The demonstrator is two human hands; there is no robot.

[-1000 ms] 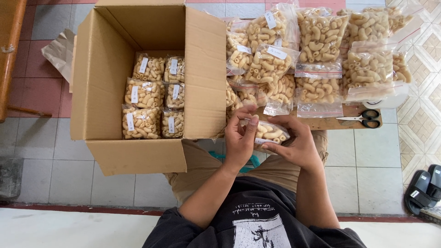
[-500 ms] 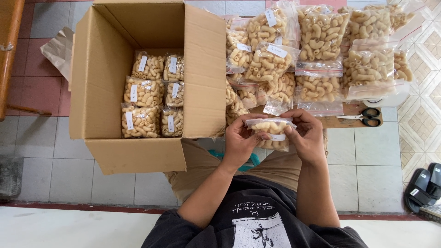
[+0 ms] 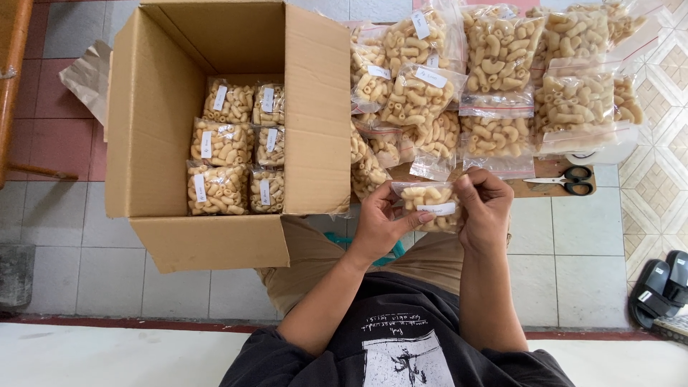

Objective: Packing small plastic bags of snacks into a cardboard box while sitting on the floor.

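Both my hands hold one small clear bag of macaroni-shaped snacks with a white label, above my lap. My left hand grips its left side from below, thumb on the front. My right hand pinches the bag's right top edge. To the left stands an open cardboard box on the floor, with several labelled snack bags laid in two columns inside. A pile of filled snack bags lies on a low wooden board just beyond my hands.
Black-handled scissors lie on the board's right end. Brown paper sticks out behind the box. A wooden furniture edge runs along the far left. Black sandals sit on the tiled floor at right.
The bag was turned from lying flat in my hands to upright with its label facing me. My right hand shifted up to the bag's top right edge.
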